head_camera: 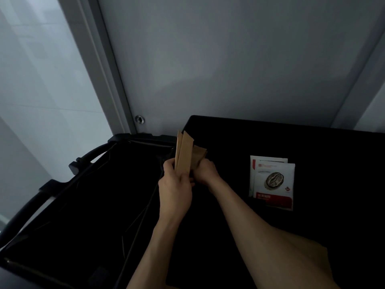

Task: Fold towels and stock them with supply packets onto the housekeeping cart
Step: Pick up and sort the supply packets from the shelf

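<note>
Upright brown packets (184,155) in both hands; white-red coffee sachets (272,182) flat on black cart top (312,142).

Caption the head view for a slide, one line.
Both hands, left hand and right hand, hold brown paper packets upright beside white coffee packets lying on the black cart top.

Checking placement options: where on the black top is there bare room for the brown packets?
Bare black surface lies between the brown packets in both hands and the white coffee packets, and behind those. The corner under the left hand and right hand is crowded.
</note>
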A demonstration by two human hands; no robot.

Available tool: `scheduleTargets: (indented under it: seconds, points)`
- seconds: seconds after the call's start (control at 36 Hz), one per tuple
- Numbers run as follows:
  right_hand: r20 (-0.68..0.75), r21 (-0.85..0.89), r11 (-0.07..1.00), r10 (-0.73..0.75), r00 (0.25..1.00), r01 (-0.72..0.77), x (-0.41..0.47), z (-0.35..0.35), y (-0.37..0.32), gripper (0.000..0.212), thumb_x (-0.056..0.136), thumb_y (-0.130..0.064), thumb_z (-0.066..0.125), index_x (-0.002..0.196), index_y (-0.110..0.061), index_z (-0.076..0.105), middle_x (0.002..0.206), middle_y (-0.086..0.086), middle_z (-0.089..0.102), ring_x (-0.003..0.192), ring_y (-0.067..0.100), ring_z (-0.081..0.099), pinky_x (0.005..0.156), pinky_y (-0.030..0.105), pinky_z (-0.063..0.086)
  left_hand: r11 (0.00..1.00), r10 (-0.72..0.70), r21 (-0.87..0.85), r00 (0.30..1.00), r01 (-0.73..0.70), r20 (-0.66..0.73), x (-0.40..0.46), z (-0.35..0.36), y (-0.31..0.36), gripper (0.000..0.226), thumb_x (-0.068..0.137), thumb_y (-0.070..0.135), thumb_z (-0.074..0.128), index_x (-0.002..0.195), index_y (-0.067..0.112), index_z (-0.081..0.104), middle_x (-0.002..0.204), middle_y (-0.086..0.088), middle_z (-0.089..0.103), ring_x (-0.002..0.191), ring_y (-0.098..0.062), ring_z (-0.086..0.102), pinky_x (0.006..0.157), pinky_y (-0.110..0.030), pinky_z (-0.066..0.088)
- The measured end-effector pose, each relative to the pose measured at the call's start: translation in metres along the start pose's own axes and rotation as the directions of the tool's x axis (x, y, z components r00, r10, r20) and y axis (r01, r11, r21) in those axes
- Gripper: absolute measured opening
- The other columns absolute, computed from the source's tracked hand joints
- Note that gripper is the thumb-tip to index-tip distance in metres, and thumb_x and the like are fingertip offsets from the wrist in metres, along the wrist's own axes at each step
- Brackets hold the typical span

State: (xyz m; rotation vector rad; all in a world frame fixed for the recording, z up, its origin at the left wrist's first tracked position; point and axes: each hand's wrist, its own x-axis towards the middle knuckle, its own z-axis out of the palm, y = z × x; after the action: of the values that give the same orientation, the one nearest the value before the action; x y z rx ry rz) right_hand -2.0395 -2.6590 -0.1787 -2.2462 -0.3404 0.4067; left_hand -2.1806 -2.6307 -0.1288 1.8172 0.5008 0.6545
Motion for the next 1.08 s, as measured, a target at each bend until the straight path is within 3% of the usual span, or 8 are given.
scheduleTargets:
  seconds: [0.06, 0.19, 0.33, 0.5, 0.61, 0.75, 0.86, 1.08]
  points:
    - [0.004, -0.009, 1.000, 0.011, 1.000, -0.011, 0.000, 0.001, 0.000, 0.035, 0.096, -0.023, 0.053, 0.129, -0.016, 0.061, 0.137, 0.020, 0.051, 0.127, 0.035, 0.045, 0.094, 0.032, 0.044, 1.000, 0.006, -0.001, 1.000, -0.006, 0.002, 0.000, 0.000, 0.000, 0.025, 0.099, 0.006, 0.049, 0.118, 0.021, 0.046, 0.098, 0.006, 0.066, 0.073, -0.005, 0.071, 0.059, -0.010, 0.051]
    - [-0.086, 0.098, 0.994, 0.055, 0.995, -0.047, -0.007, -0.010, -0.001, 0.044, 0.091, -0.019, 0.053, 0.134, -0.012, 0.051, 0.135, 0.020, 0.041, 0.111, 0.035, 0.054, 0.090, 0.033, 0.049, 0.998, -0.024, -0.050, 1.000, 0.025, 0.005, 0.001, 0.000, 0.000, 0.027, 0.096, 0.005, 0.049, 0.118, 0.020, 0.048, 0.093, -0.002, 0.071, 0.069, -0.006, 0.071, 0.055, -0.009, 0.049]
    - [-0.197, 0.420, 0.902, -0.021, 0.980, 0.103, -0.026, -0.039, -0.004, 0.024, 0.093, -0.019, 0.054, 0.107, -0.022, 0.073, 0.104, 0.001, 0.073, 0.092, 0.015, 0.065, 0.074, 0.027, 0.051, 0.984, -0.090, -0.151, 0.994, 0.098, 0.057, 0.002, 0.001, 0.003, 0.033, 0.091, 0.009, 0.052, 0.121, 0.022, 0.055, 0.076, 0.004, 0.075, 0.066, -0.011, 0.073, 0.061, -0.022, 0.056]
    - [-0.114, 0.736, 0.656, -0.123, 0.986, 0.167, -0.053, -0.082, -0.004, 0.041, 0.103, -0.039, 0.045, 0.086, -0.010, 0.069, 0.065, 0.000, 0.066, 0.052, 0.011, 0.057, 0.044, 0.023, 0.037, 0.938, -0.084, -0.312, 0.974, 0.148, 0.210, -0.011, 0.008, 0.017, 0.029, 0.092, 0.011, 0.055, 0.114, 0.029, 0.060, 0.080, 0.001, 0.075, 0.070, -0.020, 0.073, 0.063, -0.031, 0.059]
    - [-0.131, 0.700, 0.685, -0.155, 0.979, 0.202, -0.075, -0.101, 0.007, 0.031, 0.098, -0.036, 0.058, 0.084, -0.010, 0.068, 0.065, 0.001, 0.061, 0.052, 0.013, 0.053, 0.041, 0.022, 0.033, 0.911, -0.057, -0.370, 0.947, 0.179, 0.317, -0.026, 0.014, 0.026, 0.026, 0.093, 0.011, 0.056, 0.108, 0.032, 0.061, 0.080, -0.002, 0.073, 0.069, -0.019, 0.071, 0.060, -0.030, 0.058]
    - [-0.078, 0.657, 0.730, -0.183, 0.980, 0.189, -0.110, -0.125, 0.025, 0.029, 0.096, -0.028, 0.062, 0.105, -0.001, 0.070, 0.081, 0.008, 0.066, 0.065, 0.017, 0.057, 0.045, 0.020, 0.037, 0.872, -0.028, -0.416, 0.875, 0.258, 0.484, -0.046, 0.022, 0.030, 0.016, 0.099, 0.020, 0.053, 0.110, 0.028, 0.063, 0.075, -0.003, 0.070, 0.064, -0.018, 0.065, 0.056, -0.028, 0.053]
    - [-0.110, 0.623, 0.756, -0.167, 0.980, 0.199, -0.136, -0.149, 0.037, 0.035, 0.095, -0.026, 0.064, 0.114, 0.003, 0.065, 0.089, 0.008, 0.067, 0.077, 0.022, 0.060, 0.062, 0.028, 0.045, 0.825, -0.007, -0.468, 0.833, 0.318, 0.554, -0.059, 0.026, 0.038, 0.025, 0.105, 0.030, 0.047, 0.111, 0.020, 0.069, 0.087, -0.013, 0.074, 0.069, -0.025, 0.068, 0.060, -0.032, 0.056]
    - [-0.203, 0.479, 0.821, -0.240, 0.949, 0.310, -0.192, -0.211, 0.067, 0.037, 0.091, -0.021, 0.070, 0.126, -0.021, 0.060, 0.081, -0.001, 0.072, 0.064, 0.008, 0.064, 0.043, 0.021, 0.041, 0.874, 0.104, -0.424, 0.760, 0.238, 0.642, -0.113, 0.056, 0.074, 0.025, 0.102, 0.018, 0.052, 0.105, 0.018, 0.076, 0.101, -0.011, 0.076, 0.093, -0.023, 0.072, 0.079, -0.035, 0.056]
